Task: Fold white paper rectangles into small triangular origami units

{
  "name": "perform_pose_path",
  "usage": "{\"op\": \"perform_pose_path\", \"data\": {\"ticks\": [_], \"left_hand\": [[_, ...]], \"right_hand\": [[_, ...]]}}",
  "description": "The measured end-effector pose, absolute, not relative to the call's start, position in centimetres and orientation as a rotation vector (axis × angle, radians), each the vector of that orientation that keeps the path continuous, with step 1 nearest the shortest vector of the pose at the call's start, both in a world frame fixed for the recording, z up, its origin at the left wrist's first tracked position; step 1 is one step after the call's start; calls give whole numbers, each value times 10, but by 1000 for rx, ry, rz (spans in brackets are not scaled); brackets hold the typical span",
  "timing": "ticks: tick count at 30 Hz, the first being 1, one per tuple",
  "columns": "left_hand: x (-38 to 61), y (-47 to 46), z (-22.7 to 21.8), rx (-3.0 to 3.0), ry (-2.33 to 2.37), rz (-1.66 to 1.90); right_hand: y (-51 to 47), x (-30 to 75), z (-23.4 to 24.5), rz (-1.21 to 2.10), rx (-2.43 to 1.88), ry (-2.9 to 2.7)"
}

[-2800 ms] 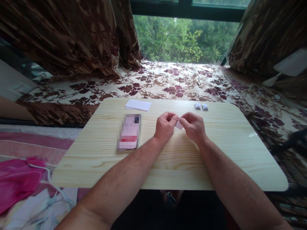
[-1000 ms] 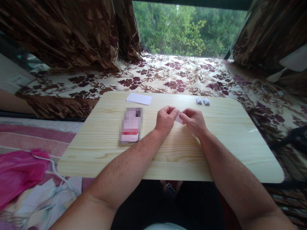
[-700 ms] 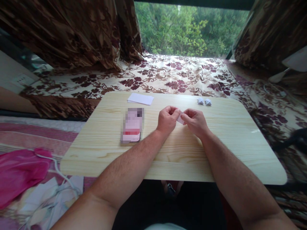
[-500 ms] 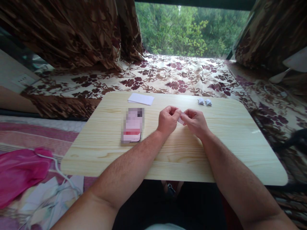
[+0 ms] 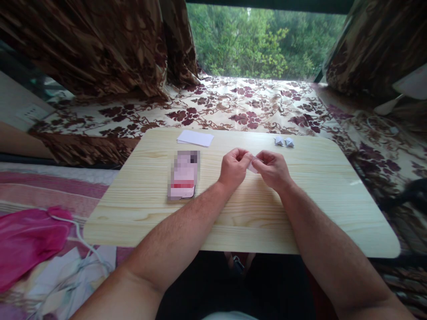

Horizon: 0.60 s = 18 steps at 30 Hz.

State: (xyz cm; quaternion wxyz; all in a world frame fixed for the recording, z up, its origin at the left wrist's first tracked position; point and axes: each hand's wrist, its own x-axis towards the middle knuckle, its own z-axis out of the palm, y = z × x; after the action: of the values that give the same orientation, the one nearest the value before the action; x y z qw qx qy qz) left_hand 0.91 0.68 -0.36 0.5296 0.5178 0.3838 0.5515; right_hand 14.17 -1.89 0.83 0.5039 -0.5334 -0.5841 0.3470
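Note:
Over the middle of the table, my left hand (image 5: pixel 234 166) and my right hand (image 5: pixel 272 168) are close together, both pinching one small piece of white paper (image 5: pixel 252 166). Most of that paper is hidden by my fingers, so its folds cannot be made out. Beyond my right hand stand two small folded paper shapes (image 5: pixel 284 142) with pointed tops, side by side. A short stack of white paper strips (image 5: pixel 195 138) lies by the far edge, to the left of my hands.
A pink phone (image 5: pixel 183 174), blurred out in part, lies left of my left hand on the light wooden table (image 5: pixel 143 200). Below the table's left side are a pink cloth (image 5: pixel 31 244), a white cable (image 5: pixel 80 233) and loose papers. A patterned cloth (image 5: pixel 247 104) covers the window ledge behind.
My hands keep almost the same place and grip on the small paper, with only a slight shift of the fingers. The things on the table have not moved.

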Motion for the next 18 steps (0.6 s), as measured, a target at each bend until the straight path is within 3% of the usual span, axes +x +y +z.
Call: {"op": "perform_pose_path", "data": {"ticks": [18], "left_hand": [[9,9,-6,1169,946,1295]], "right_hand": [[-18,137,7,834,-1278,-1286]]}}
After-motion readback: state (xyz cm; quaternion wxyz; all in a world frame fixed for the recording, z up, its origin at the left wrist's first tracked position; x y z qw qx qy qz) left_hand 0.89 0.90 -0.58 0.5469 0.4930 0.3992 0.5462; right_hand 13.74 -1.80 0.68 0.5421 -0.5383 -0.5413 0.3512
